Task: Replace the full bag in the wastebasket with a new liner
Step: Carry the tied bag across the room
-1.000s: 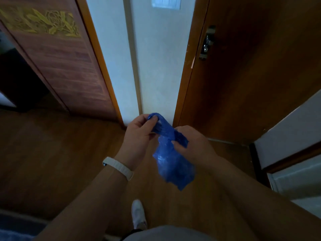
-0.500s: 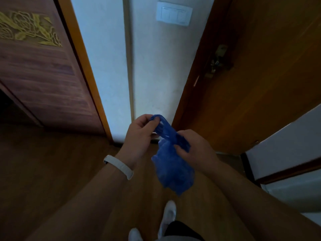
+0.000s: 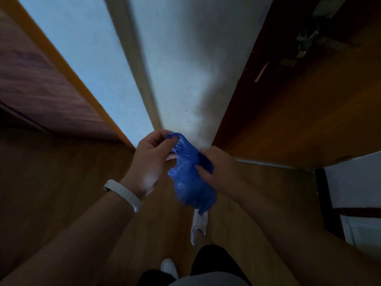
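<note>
Both hands, left (image 3: 151, 162) and right (image 3: 218, 166), pinch a crumpled blue liner (image 3: 191, 182) above the wood floor (image 3: 61, 182).

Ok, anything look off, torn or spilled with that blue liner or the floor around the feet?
Nothing stands out. The blue liner is bunched and unopened between the left hand and right hand, with no tear visible. The wooden floor shows no spill. The picture is dim and blurred, and no wastebasket is in view.
</note>
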